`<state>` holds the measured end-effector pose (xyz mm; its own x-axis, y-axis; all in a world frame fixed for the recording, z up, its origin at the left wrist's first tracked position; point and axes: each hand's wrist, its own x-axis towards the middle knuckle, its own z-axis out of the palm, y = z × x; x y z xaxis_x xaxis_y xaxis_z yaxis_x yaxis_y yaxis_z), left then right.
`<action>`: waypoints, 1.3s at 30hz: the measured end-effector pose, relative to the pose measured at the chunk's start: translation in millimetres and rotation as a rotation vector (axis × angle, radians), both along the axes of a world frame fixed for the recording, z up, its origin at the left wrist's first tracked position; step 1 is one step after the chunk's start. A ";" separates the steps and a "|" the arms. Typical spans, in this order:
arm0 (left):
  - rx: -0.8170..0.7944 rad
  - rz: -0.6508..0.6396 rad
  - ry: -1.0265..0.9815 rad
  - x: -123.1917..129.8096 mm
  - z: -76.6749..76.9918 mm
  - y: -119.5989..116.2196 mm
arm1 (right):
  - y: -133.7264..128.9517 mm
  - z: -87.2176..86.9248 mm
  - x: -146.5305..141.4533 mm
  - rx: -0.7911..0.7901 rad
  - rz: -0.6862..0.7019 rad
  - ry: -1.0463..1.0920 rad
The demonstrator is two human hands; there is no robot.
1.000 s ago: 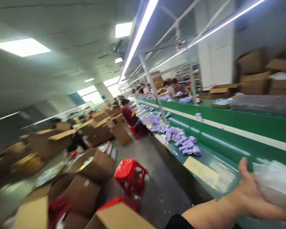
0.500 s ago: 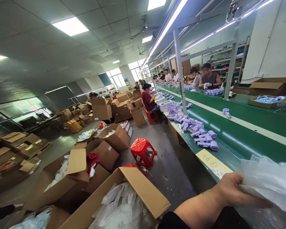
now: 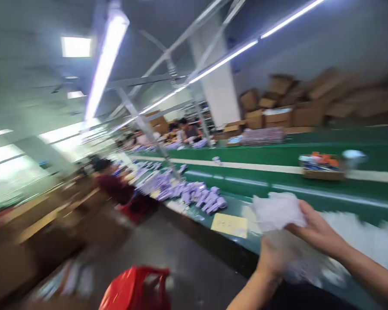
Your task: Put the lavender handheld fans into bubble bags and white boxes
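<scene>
Right hand [image 3: 320, 228]: part closed, thumb on the near side and fingers under, gripping the white bundle. New in view; half a second ago only the left showed.
Left hand [image 3: 273, 258]: just below the bundle, blurred. Can't tell how far open it is, or whether it has hold of anything. It was clutching loose clear plastic a moment back.
White bundle [image 3: 278, 212]: looks like folded thin plastic; held up off the green bench, left of the right hand's fingers. Both hands now being at it reads as handling rather than reaching.
Clear film [image 3: 302, 265]: crumpled, under the hands, near side. Edges too smeared to separate.
Plastic pile [image 3: 362, 237]: right, beyond the right forearm, spread along the bench.
Yellow card [image 3: 229, 225]: flat on the bench, left of the hands, writing unreadable.
Purple parts [image 3: 210, 200]: heaped past the card, running left and far.
Belt [image 3: 255, 176]: green, white stripe along it; one loose purple piece [image 3: 216, 160] on the stripe.
Small box [image 3: 323, 174]: far right, orange and blue bits inside; has come into view as the camera swings right.
Red stool [image 3: 129, 288]: near left, cut off by the frame.
Person in dark red [image 3: 114, 187]: left, beside the bench, blurred.
</scene>
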<state>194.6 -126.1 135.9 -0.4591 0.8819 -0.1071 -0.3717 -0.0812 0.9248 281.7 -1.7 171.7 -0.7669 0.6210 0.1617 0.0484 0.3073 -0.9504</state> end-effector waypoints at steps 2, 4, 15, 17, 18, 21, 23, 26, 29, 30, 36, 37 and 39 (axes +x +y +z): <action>-0.068 -0.075 0.050 -0.4 -8.4 13.6 | -0.8 -0.7 14.8 -0.132 -0.033 0.111; -0.098 -0.196 0.124 0.3 -16.6 33.1 | -1.5 -10.3 31.7 -0.204 -0.113 0.165; -0.161 -1.031 0.281 109.6 -75.4 97.3 | -1.0 -98.4 219.9 -0.634 -0.905 0.489; -0.203 -1.175 0.362 124.5 -87.1 114.7 | 10.0 -106.4 278.8 -0.732 -0.876 0.491; -0.219 -1.197 0.446 130.3 -92.2 125.6 | 18.6 -111.9 305.6 -0.759 -0.871 0.483; -0.152 -1.052 0.842 143.9 -101.6 164.7 | 58.0 -138.9 359.8 -0.844 -0.739 0.337; -0.082 -0.882 1.178 150.9 -104.0 192.7 | 90.6 -163.6 369.9 -0.822 -0.647 0.137; -0.087 -0.738 1.617 160.5 -108.5 229.6 | 131.8 -198.6 360.8 -0.659 -0.667 -0.173; -0.101 -0.860 1.836 168.9 -122.4 253.5 | 149.8 -221.1 353.4 -0.643 -0.605 -0.270; -0.116 -0.929 1.863 171.3 -129.0 257.8 | 151.5 -225.9 354.8 -0.684 -0.571 -0.233; -0.320 -1.073 1.815 187.8 -159.3 250.5 | 162.8 -245.2 364.8 -1.080 -0.660 0.202; -0.323 -1.054 1.804 191.7 -158.9 246.5 | 167.4 -248.4 360.4 -1.095 -0.683 0.195; -0.320 -1.016 1.781 198.2 -153.1 240.2 | 177.5 -253.7 348.3 -1.018 -0.740 0.125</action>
